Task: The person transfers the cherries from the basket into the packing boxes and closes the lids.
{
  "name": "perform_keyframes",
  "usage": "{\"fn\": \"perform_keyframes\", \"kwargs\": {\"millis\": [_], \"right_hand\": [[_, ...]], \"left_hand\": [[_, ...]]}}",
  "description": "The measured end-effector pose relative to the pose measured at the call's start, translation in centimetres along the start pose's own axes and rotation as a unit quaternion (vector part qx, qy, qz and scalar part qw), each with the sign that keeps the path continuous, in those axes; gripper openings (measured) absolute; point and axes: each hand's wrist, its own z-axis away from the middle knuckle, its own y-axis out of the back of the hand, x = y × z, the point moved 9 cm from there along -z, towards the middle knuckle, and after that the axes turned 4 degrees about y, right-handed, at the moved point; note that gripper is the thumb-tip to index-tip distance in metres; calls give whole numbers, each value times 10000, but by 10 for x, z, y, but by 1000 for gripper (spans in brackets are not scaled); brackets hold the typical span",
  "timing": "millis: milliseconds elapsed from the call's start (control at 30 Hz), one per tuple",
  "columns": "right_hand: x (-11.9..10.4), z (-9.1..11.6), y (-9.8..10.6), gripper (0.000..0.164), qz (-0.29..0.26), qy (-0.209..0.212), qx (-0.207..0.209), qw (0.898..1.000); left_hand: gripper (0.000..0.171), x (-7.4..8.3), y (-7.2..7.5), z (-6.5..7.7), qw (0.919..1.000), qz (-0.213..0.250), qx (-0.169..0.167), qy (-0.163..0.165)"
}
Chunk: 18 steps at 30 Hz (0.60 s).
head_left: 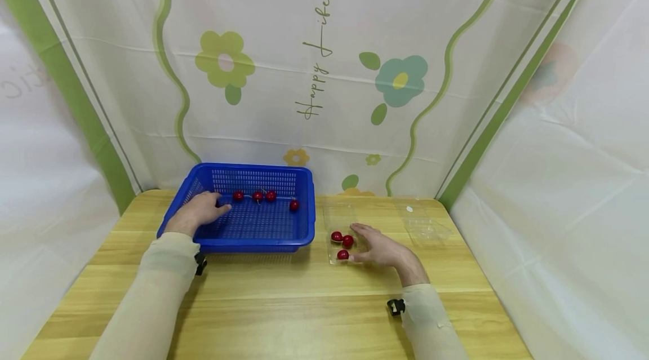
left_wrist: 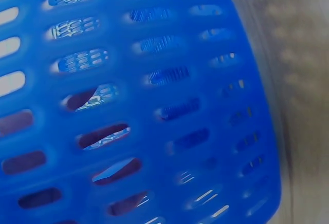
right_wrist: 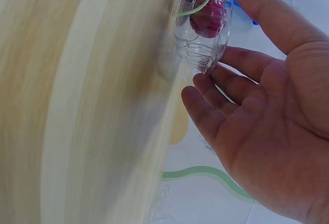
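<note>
My left hand (head_left: pixel 201 210) reaches over the near-left rim into a blue slotted basket (head_left: pixel 243 248), thumb and fingers apart, with nothing visible between them. Several red cherries (head_left: pixel 271 196) with stems lie toward the basket's far side. In the left wrist view the basket's side wall (left_wrist: pixel 139 95) hides most of that hand. My right hand (head_left: pixel 377 247) is at the right side of a clear plastic box (head_left: pixel 332 213) holding red cherries (head_left: pixel 347 241), three of them visible. Seen from the right wrist, its fingers are extended, with fingertips (right_wrist: pixel 226 54) by the box's edge.
A clear plastic container (head_left: pixel 428 230) lies at the table's back right. The wooden table (head_left: pixel 284 315) runs up to a printed white curtain (head_left: pixel 284 84) behind, with more white curtains on both sides.
</note>
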Motion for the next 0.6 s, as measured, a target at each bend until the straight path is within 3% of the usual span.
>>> {"fn": "perform_keyframes", "kwargs": {"millis": [133,300,400,600], "right_hand": [[-1,0,0,98,-3,22,1,10000],[-1,0,0,98,-9,40,19,10000],[-1,0,1,98,-3,40,19,10000],[-1,0,1,98,30,62,27,10000]], "left_hand": [[59,2,0,0,9996,-137,116,-211],[27,-5,-6,-11,9989,-152,164,-424],[13,-17,-14,-22,9993,-69,33,-358],[9,-36,-30,-42,9996,42,-230,-145]]}}
